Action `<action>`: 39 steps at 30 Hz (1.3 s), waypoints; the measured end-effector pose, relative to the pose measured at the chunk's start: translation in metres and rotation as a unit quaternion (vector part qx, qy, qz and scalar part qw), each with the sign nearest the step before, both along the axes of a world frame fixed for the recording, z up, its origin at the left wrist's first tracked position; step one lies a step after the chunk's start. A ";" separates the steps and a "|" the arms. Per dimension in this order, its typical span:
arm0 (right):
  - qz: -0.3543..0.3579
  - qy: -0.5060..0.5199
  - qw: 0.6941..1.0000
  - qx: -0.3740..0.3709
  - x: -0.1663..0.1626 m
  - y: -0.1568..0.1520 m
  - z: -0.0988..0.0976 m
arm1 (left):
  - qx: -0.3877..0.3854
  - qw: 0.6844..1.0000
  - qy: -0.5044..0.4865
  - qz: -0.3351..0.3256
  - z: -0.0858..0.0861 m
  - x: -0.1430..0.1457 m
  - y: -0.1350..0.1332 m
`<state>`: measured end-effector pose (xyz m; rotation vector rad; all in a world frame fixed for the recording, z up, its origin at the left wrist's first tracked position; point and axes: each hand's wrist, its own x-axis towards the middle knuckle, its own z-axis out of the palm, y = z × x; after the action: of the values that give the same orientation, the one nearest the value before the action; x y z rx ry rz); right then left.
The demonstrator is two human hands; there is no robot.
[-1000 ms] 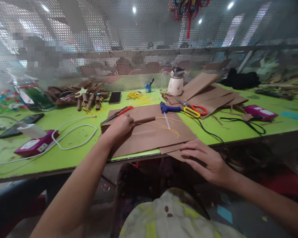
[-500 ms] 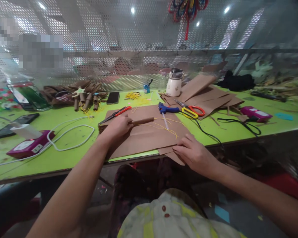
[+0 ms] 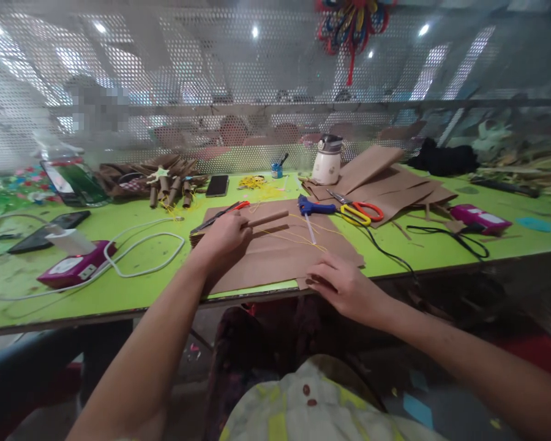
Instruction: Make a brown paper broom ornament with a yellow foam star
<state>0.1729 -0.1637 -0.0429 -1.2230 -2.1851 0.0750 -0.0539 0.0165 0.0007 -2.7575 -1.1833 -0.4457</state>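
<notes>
My left hand (image 3: 227, 236) is closed round one end of a thin brown paper tube (image 3: 269, 218), which points right, slightly raised above a large brown paper sheet (image 3: 257, 263). At the table's front edge my right hand (image 3: 342, 285) has its fingers curled on a small brown paper piece (image 3: 302, 283), mostly hidden by the fingers. Yellow strings (image 3: 298, 240) trail over the sheet. Beyond them lies a blue glue gun (image 3: 316, 206) with a clear glue stick pointing toward me. Red-handled scissors (image 3: 224, 211) lie near my left hand.
Yellow-and-orange scissors (image 3: 360, 212) lie right of the glue gun. Behind are more brown paper (image 3: 386, 177), a white bottle (image 3: 327, 162) and a phone (image 3: 217, 185). Purple power strips (image 3: 76, 263) with a white cable (image 3: 142, 275) sit leftward. Finished paper tubes (image 3: 174, 187) are bundled at the back.
My right hand has moved slightly left, and the paper piece that hung over the edge is now mostly hidden. The tube in my left hand has lifted off the sheet. The view has shifted a little.
</notes>
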 end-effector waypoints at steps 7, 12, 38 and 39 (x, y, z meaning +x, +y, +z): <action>-0.015 -0.092 0.994 0.063 -0.010 0.003 0.005 | -0.006 1.000 0.010 0.001 0.001 0.001 0.002; -0.005 -0.130 0.989 0.073 -0.011 0.005 0.001 | 0.024 1.000 0.005 -0.017 0.000 0.000 -0.003; 0.007 -0.084 0.992 0.091 -0.015 -0.001 -0.015 | 0.055 0.989 0.072 -0.119 -0.019 0.031 -0.026; 0.003 -0.098 0.991 0.093 -0.014 -0.001 -0.015 | 0.058 0.989 0.073 -0.118 -0.021 0.031 -0.026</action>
<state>0.1585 -0.1648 -0.0576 -1.1593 -2.3034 -0.2511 -0.0229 -0.0090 -0.0198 -2.7831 -0.7772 -0.3164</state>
